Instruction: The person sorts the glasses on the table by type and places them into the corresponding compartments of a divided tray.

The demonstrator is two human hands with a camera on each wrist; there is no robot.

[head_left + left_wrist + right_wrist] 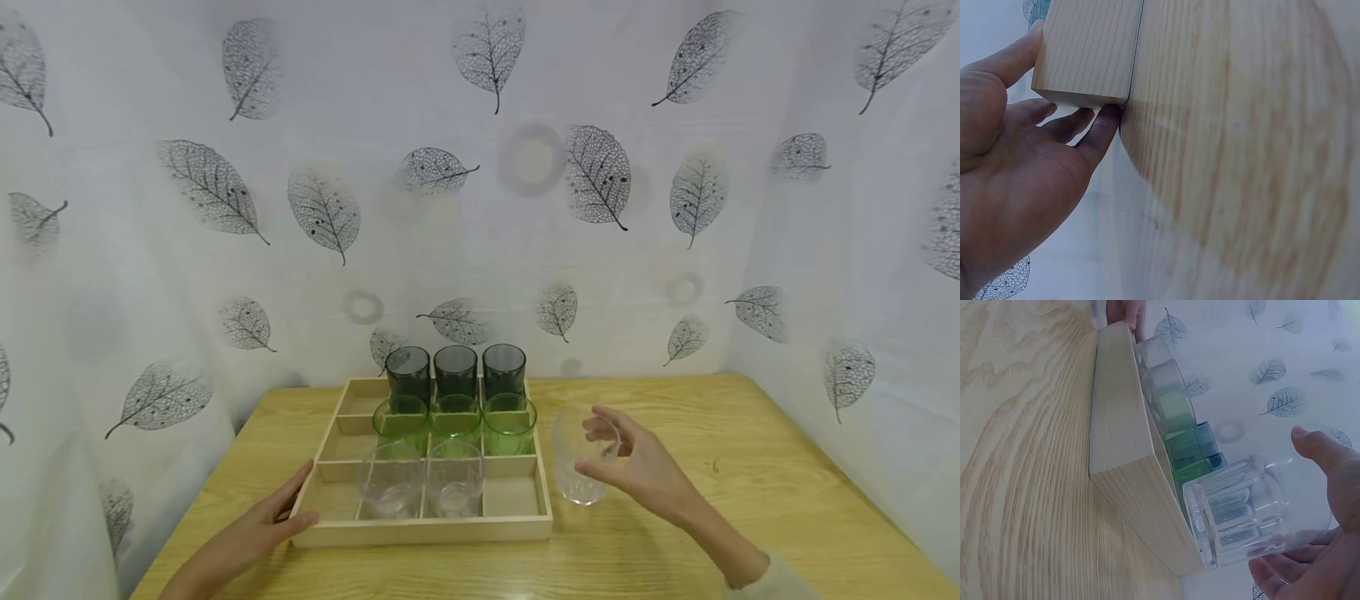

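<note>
My right hand [648,471] holds a clear drinking glass [581,487] near its rim, thumb on one side and fingers on the other. The glass is raised beside the front right of a divided wooden tray [427,532]; its ribbed lower part shows in the right wrist view. At the tray's front left corner, my left hand [251,533] grips the wood, the thumb at the upper edge and the fingers against the side. Inside the tray stand three dark grey glasses [504,367] at the back, three green glasses [510,429] midway and two clear glasses [456,492] in front.
A light wooden table [675,533] lies under the tray and extends to its right. Behind and at both sides hangs a white curtain [480,258] with grey leaf prints. Thin dividers [517,459] split the tray into square compartments.
</note>
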